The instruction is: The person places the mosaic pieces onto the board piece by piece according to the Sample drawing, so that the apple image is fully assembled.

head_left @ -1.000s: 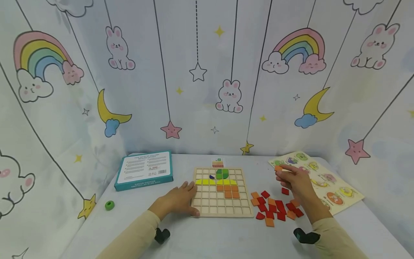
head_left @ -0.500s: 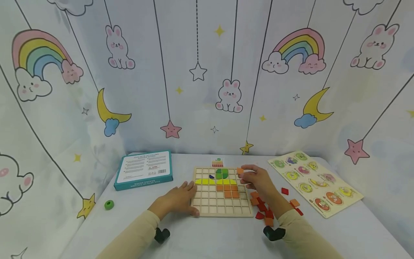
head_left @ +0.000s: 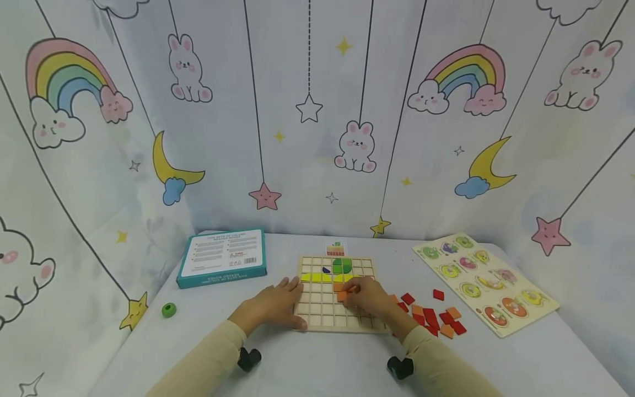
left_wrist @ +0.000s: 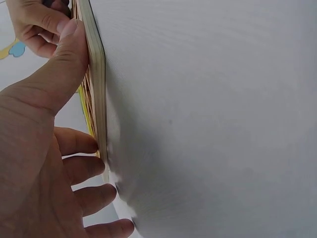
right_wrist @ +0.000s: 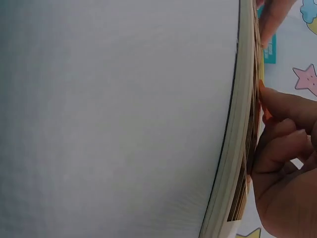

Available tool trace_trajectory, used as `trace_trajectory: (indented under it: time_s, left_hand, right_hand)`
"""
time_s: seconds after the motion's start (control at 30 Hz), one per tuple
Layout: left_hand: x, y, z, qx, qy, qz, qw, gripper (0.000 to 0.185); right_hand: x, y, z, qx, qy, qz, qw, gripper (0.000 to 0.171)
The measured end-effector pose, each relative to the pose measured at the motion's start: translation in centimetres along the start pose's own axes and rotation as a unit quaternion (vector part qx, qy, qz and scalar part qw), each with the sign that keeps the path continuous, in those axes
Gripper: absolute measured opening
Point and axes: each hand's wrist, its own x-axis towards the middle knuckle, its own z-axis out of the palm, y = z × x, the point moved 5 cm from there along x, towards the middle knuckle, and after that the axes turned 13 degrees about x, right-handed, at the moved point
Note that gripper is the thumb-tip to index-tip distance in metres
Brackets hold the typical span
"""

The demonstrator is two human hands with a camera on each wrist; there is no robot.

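Observation:
A wooden grid board lies on the white table, with green tiles, yellow tiles and a small dark blue piece in its cells. My left hand rests along the board's left edge, fingers spread, thumb near the front corner. In the left wrist view, that hand's thumb lies against the frame. Over the middle of the board, my right hand pinches an orange square tile, hiding some cells behind it. The right wrist view shows the orange tile at the fingertips.
Loose red and orange tiles lie right of the board, partly behind the right forearm. A small pattern card sits beyond the board. A teal box and a green bead are leftward; a fruit puzzle board lies at right.
My right hand has carried an orange tile leftward from above the loose tiles, across the board's far right corner, and down to its middle. My left hand has stayed at the board's edge.

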Motion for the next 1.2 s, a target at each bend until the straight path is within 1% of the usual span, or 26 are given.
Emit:
trace_trajectory:
  time_s: [0.1, 0.27, 0.37, 0.43, 0.5, 0.53, 0.6, 0.7, 0.77, 0.8, 0.87, 0.97, 1.0, 1.07, 1.17, 1.2]
  left_hand:
    - [0.0, 0.0, -0.1, 0.0, 0.002, 0.0, 1.0, 0.106]
    - [0.1, 0.0, -0.1, 0.005, -0.001, 0.0, 1.0, 0.107]
    - [0.2, 0.1, -0.2, 0.007, -0.003, 0.0, 1.0, 0.107]
    - [0.2, 0.1, -0.2, 0.008, -0.003, 0.001, 1.0, 0.107]
    - [0.2, 0.1, -0.3, 0.009, -0.003, 0.001, 1.0, 0.107]
    - [0.2, 0.2, -0.3, 0.009, -0.003, 0.001, 1.0, 0.107]
    - [0.1, 0.1, -0.3, 0.009, -0.005, 0.001, 0.9999, 0.107]
    - [0.0, 0.0, -0.5, 0.008, -0.008, 0.0, 0.9999, 0.107]
    - [-0.2, -0.1, -0.6, 0.005, -0.008, -0.004, 0.9999, 0.107]
    - [-0.2, -0.1, -0.7, 0.004, -0.008, -0.006, 0.9999, 0.107]
    - [-0.3, -0.2, -0.8, 0.002, -0.008, -0.009, 0.9999, 0.107]
    - [-0.4, -0.2, -0.9, 0.0, -0.005, -0.008, 1.0, 0.106]
    - [-0.4, -0.2, -0.9, 0.0, -0.005, -0.006, 1.0, 0.106]
    - [-0.3, -0.1, -0.8, -0.001, -0.004, -0.002, 1.0, 0.106]
    - [-0.2, 0.2, -0.5, 0.001, -0.005, 0.002, 1.0, 0.106]
    - [-0.2, 0.2, -0.4, 0.002, -0.005, 0.002, 1.0, 0.106]
  right_hand:
    - [0.1, -0.1, 0.1, -0.031, 0.004, -0.004, 1.0, 0.03]
    - [-0.1, -0.4, 0.2, -0.032, 0.001, -0.008, 0.999, 0.033]
    - [-0.6, -0.4, -0.6, -0.019, 0.008, -0.019, 1.0, 0.031]
    - [-1.0, -0.2, -2.1, 0.01, 0.015, -0.02, 1.0, 0.03]
    - [-1.5, 0.4, -4.3, 0.066, 0.022, -0.02, 0.997, 0.032]
    - [-1.8, 0.8, -5.6, 0.1, 0.023, -0.018, 0.995, 0.035]
    - [-2.6, 1.8, -8.5, 0.155, 0.039, -0.002, 0.987, 0.042]
    - [-4.1, 3.5, -12.4, 0.222, 0.07, 0.021, 0.972, 0.053]
    - [-4.9, 4.7, -14.1, 0.25, 0.086, 0.037, 0.964, 0.06]
    - [-5.1, 5.1, -14.6, 0.264, 0.09, 0.045, 0.959, 0.061]
    - [-5.3, 5.9, -14.9, 0.278, 0.091, 0.057, 0.955, 0.062]
    - [-4.8, 6.4, -14.0, 0.279, 0.086, 0.071, 0.954, 0.061]
    - [-4.6, 6.4, -13.5, 0.273, 0.086, 0.076, 0.955, 0.06]
    - [-4.1, 6.3, -12.5, 0.249, 0.08, 0.076, 0.962, 0.056]
    - [-3.6, 5.8, -11.0, 0.195, 0.073, 0.074, 0.975, 0.05]
    - [-3.6, 5.6, -10.6, 0.171, 0.069, 0.066, 0.981, 0.047]
